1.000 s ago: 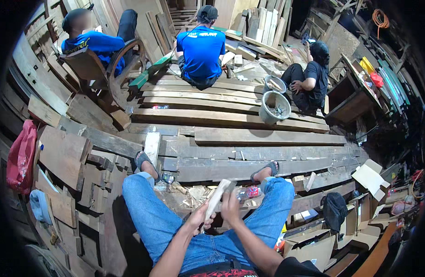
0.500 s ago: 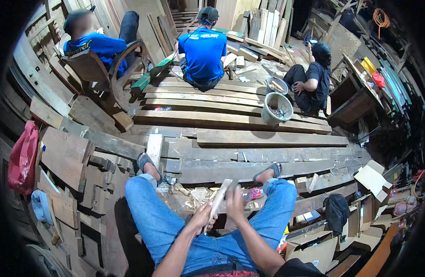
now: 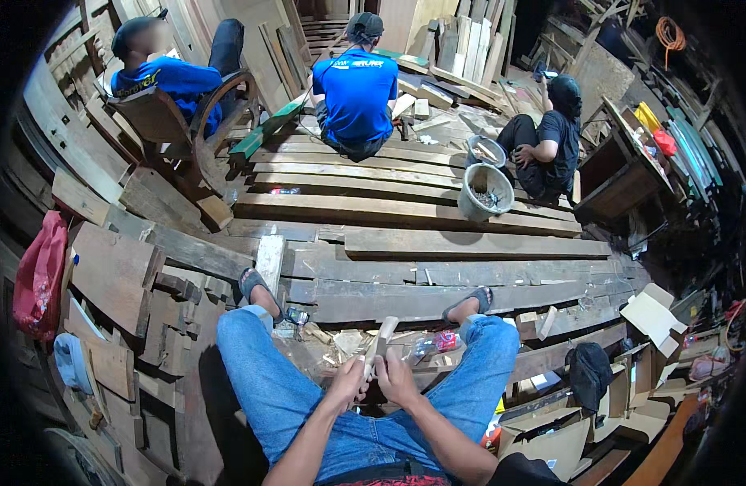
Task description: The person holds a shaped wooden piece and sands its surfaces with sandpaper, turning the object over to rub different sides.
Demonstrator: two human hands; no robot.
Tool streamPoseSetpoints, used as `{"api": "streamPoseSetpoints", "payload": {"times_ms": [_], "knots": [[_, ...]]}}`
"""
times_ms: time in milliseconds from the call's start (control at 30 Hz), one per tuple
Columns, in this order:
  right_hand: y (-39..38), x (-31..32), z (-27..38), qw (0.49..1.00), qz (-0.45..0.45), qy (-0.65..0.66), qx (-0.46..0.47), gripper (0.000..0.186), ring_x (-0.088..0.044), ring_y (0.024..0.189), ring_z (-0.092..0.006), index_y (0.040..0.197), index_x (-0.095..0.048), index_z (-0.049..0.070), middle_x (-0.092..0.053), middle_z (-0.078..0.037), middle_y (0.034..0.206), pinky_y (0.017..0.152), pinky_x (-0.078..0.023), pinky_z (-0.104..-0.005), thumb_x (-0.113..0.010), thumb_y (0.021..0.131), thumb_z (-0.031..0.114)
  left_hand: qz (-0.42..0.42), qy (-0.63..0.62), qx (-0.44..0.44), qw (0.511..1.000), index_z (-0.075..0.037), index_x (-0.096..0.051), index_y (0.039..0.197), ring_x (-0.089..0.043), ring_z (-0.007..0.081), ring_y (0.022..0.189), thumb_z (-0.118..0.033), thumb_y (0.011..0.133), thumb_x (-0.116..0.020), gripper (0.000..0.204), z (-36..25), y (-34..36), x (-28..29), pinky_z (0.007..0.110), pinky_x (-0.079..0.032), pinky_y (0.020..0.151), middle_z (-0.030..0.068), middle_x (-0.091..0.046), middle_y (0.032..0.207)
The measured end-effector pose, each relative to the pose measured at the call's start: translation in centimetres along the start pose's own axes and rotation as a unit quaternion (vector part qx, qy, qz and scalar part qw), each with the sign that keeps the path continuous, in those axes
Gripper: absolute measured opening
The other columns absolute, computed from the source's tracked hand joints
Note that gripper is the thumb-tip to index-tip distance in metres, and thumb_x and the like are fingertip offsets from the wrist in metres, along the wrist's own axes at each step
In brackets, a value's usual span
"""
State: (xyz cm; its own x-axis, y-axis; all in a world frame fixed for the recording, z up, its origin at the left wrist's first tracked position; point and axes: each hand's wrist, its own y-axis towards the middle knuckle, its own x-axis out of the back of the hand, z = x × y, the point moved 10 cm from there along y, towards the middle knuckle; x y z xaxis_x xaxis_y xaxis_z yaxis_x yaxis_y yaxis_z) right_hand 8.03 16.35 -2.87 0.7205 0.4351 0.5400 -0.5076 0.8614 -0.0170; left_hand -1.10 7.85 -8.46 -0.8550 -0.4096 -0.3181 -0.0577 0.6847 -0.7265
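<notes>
A pale, slim piece of wood (image 3: 386,327) points up and away from me between my knees. My left hand (image 3: 348,385) is closed round its lower part. Against the wood's right side my right hand (image 3: 398,382) is closed, slightly blurred, with a small grey piece (image 3: 381,347) showing at its fingers; it looks like sandpaper. The two hands are close together, and the wood's lower end is hidden by them. Below them are my legs in blue jeans (image 3: 263,364).
Wood scraps (image 3: 348,342) and a plastic bottle (image 3: 444,341) lie beyond my hands. A long beam (image 3: 478,242) crosses the floor, with two buckets (image 3: 486,193) farther off. Three other people sit ahead. Cardboard (image 3: 543,445) lies at right, planks (image 3: 113,275) at left.
My right hand has slid down the wood toward me, from near its far end to beside my left hand. The wood has shifted slightly left; the left hand still grips it.
</notes>
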Motion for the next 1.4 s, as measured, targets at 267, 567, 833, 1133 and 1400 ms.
{"api": "streamPoseSetpoints", "payload": {"times_ms": [267, 567, 833, 1133, 1400], "knots": [[0.1, -1.4, -1.1, 0.992, 0.076, -0.053, -0.085, 0.029, -0.059, 0.092, -0.0523, 0.100, -0.051, 0.000, -0.060, -0.033, 0.095, 0.077, -0.044, -0.0578, -0.049, 0.102, 0.028, -0.034, 0.010, -0.039, 0.999, -0.011, -0.056, 0.126, -0.045, 0.0067, 0.049, -0.034, 0.108, -0.037, 0.035, -0.1, -0.1, 0.6, 0.024, -0.038, 0.040, 0.0002, -0.051, 0.073], [0.0, -0.7, -0.5, 0.996, 0.036, -0.055, -0.055, 0.028, -0.061, 0.091, -0.0508, 0.104, -0.056, 0.003, -0.063, -0.030, 0.088, 0.072, -0.046, -0.0559, -0.053, 0.100, 0.031, -0.035, 0.024, -0.024, 0.999, -0.020, -0.038, 0.153, -0.039, 0.0065, 0.048, -0.032, 0.108, -0.036, 0.047, 0.4, 0.3, 0.6, 0.024, -0.034, 0.040, -0.0025, -0.046, 0.070], [1.3, 0.8, -1.0, 0.997, -0.017, -0.034, -0.063, 0.024, -0.061, 0.086, -0.0504, 0.104, -0.052, 0.002, -0.064, -0.029, 0.084, 0.070, -0.046, -0.0546, -0.050, 0.102, 0.026, -0.046, 0.038, -0.062, 0.996, -0.013, -0.052, 0.135, -0.044, 0.0083, 0.045, -0.031, 0.108, -0.038, 0.035, 0.0, 0.2, 0.4, 0.026, -0.037, 0.038, 0.0007, -0.051, 0.069], [-0.3, -1.8, -0.7, 0.999, -0.002, 0.037, -0.034, 0.028, -0.063, 0.090, -0.0389, 0.110, -0.053, -0.001, -0.061, -0.025, 0.094, 0.079, -0.048, -0.0462, -0.047, 0.105, 0.026, -0.078, -0.028, -0.031, 0.996, -0.016, -0.050, 0.145, -0.043, 0.0079, 0.043, -0.029, 0.108, -0.037, 0.041, 0.8, 0.6, 1.6, 0.025, -0.038, 0.038, 0.0002, -0.050, 0.067], [1.4, 0.9, -3.8, 0.993, -0.033, 0.031, -0.106, 0.028, -0.065, 0.097, -0.0442, 0.114, -0.057, -0.001, -0.066, -0.027, 0.099, 0.079, -0.049, -0.0491, -0.050, 0.103, 0.024, -0.059, 0.091, -0.106, 0.988, -0.013, -0.048, 0.147, -0.045, 0.0088, 0.043, -0.030, 0.107, -0.039, 0.045, -0.3, 0.6, -0.1, 0.026, -0.037, 0.038, 0.0000, -0.049, 0.063]]}}
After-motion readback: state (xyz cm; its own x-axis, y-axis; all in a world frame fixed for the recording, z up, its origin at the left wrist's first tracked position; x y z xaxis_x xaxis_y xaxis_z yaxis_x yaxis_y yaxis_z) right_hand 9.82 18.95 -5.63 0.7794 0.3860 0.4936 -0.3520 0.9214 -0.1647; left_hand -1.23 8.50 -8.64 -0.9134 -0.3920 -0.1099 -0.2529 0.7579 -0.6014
